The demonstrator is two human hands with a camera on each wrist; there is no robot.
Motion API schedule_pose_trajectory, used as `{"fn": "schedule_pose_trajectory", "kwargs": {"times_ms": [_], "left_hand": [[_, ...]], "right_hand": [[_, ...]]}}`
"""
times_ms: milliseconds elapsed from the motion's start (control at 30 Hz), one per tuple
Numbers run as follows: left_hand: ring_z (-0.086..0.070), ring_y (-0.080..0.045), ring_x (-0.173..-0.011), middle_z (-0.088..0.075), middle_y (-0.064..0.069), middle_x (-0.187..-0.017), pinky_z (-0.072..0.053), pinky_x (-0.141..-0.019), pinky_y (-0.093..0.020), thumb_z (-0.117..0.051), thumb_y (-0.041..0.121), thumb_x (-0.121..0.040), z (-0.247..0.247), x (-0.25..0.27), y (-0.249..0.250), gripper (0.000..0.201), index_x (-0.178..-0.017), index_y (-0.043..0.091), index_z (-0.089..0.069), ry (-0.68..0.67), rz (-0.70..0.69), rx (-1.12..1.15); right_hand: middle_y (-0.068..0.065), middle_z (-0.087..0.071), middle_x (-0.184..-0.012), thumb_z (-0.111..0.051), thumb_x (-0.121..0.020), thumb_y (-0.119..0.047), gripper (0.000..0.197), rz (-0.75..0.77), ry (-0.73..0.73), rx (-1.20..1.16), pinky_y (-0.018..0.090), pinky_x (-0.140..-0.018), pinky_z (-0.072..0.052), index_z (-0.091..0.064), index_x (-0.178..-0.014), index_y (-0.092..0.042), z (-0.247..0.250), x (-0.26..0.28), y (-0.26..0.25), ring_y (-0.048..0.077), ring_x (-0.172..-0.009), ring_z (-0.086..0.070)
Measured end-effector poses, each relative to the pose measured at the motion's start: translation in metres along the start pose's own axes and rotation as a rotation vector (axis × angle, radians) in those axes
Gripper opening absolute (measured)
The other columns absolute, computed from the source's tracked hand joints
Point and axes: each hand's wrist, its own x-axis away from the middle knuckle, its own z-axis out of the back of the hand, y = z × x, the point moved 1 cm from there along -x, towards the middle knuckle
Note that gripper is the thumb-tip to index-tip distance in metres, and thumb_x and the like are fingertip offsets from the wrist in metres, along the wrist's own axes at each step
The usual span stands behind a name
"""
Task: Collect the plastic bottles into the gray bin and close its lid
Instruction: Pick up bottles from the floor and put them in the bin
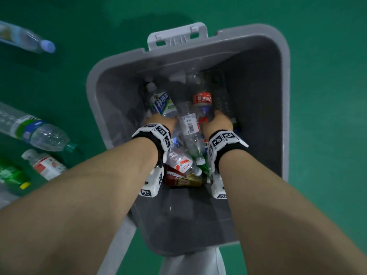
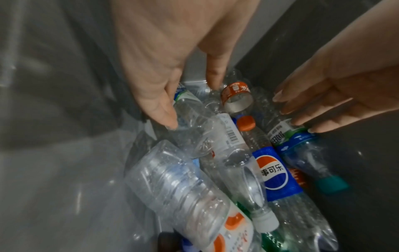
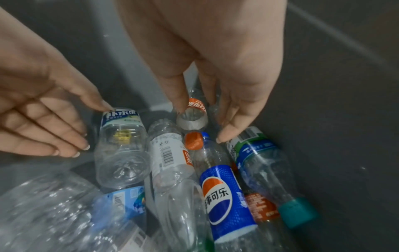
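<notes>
Hands, left (image 1: 161, 121) and right (image 1: 218, 120), reach with relaxed, empty fingers into the open gray plastic bin (image 1: 283, 92), apparently settling clear plastic bottles (image 1: 188, 124); 5 loose bottles (image 1: 39, 133) lie on the green floor (image 1: 327, 56) at left.

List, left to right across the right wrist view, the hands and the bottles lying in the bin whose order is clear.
left hand → clear bottle with the blue-and-white label → clear bottle with the barcode label → Pepsi bottle → bottle with the teal cap. The right hand hangs above the middle ones, so it is left out.
</notes>
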Motion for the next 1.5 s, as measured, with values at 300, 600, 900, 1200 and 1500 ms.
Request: {"fn": "schedule_pose_trajectory", "kwargs": {"times_ms": [300, 600, 900, 1200, 1500], "left_hand": [[-0.061, -0.028, -0.091, -0.064, -0.012, -0.100, -0.049, -0.083, -0.033, -0.055, 0.027, -0.089, -0.005, 0.081, -0.013, 0.019, -0.091, 0.008, -0.060, -0.077, -0.045, 0.045], [-0.067, -0.034, -0.093, -0.069, -0.020, -0.099, -0.053, -0.089, -0.046, -0.065, 0.021, -0.079, -0.019, 0.148, -0.050, 0.022, -0.090, 0.002, -0.068, -0.007, -0.049, 0.501], [-0.059, -0.025, -0.079, -0.066, -0.012, -0.095, -0.048, -0.072, -0.032, -0.059, 0.027, -0.086, 0.035, 0.138, -0.111, 0.027, -0.100, 0.006, -0.066, 0.032, -0.032, 0.616], [-0.057, -0.027, -0.078, -0.062, -0.015, -0.086, -0.050, -0.077, -0.040, -0.055, 0.026, -0.082, 0.141, 0.083, -0.224, 0.024, -0.066, 0.009, -0.054, 0.086, 0.082, 0.618], [-0.051, -0.025, -0.071, -0.056, -0.013, -0.079, -0.043, -0.069, -0.033, -0.054, 0.024, -0.086, 0.219, 0.003, -0.322, 0.027, -0.064, 0.009, -0.048, 0.076, 0.212, 0.622]], "right_hand": [[0.012, -0.053, -0.130, -0.049, -0.092, -0.019, 0.041, 0.049, -0.078, -0.060, 0.030, -0.075, -0.044, -0.048, -0.133, -0.015, 0.032, 0.082, 0.033, 0.028, -0.109, -0.057], [0.008, -0.061, -0.123, -0.048, -0.094, -0.023, 0.037, 0.201, -0.136, -0.032, 0.028, -0.078, -0.045, -0.052, -0.130, -0.016, 0.045, 0.158, 0.039, 0.025, -0.107, -0.060], [0.006, -0.064, -0.118, -0.051, -0.092, -0.023, 0.030, 0.347, -0.110, -0.034, 0.031, -0.092, -0.048, -0.061, -0.119, -0.016, -0.005, 0.208, -0.010, 0.023, -0.106, -0.061], [0.003, -0.070, -0.106, -0.049, -0.091, -0.025, 0.025, 0.399, -0.155, 0.021, 0.039, -0.088, -0.055, -0.065, -0.110, -0.021, -0.121, 0.250, -0.103, 0.022, -0.094, -0.067], [0.008, -0.069, -0.107, -0.049, -0.089, -0.022, 0.025, 0.416, -0.208, 0.156, 0.043, -0.090, -0.053, -0.064, -0.108, -0.016, -0.228, 0.253, -0.201, 0.026, -0.096, -0.066]]}}
